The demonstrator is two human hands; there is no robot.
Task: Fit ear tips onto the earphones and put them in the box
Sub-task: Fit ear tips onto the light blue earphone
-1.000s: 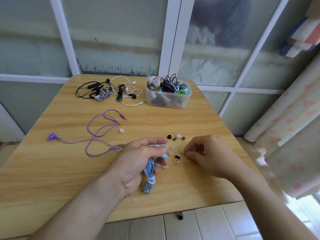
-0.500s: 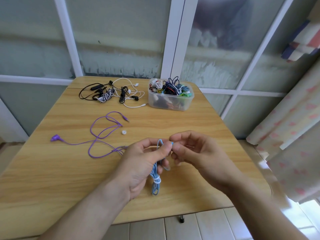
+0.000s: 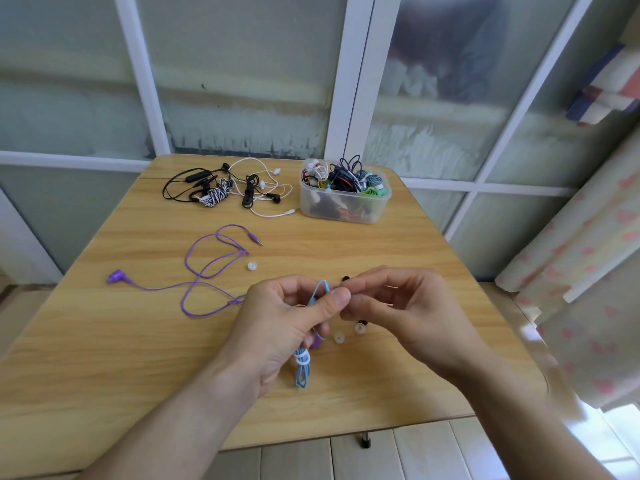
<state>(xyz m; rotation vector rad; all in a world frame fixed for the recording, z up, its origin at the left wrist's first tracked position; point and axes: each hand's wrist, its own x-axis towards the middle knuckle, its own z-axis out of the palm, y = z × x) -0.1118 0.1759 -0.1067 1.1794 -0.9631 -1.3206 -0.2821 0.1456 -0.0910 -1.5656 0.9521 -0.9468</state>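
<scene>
wooden table (image 3: 104, 341): left hand (image 3: 277, 327) grip pinching blue earphone (image 3: 317, 296); right hand (image 3: 408, 306) fingertips pinched at its end.

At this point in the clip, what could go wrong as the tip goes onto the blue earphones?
1. The right hand meets the left hand above the table; whatever tip it pinches is hidden, and if dropped could roll away.
2. Loose ear tips lie right under the hands and may be knocked.
3. The blue earphones dangle by their bundled cable and could slip.
</scene>
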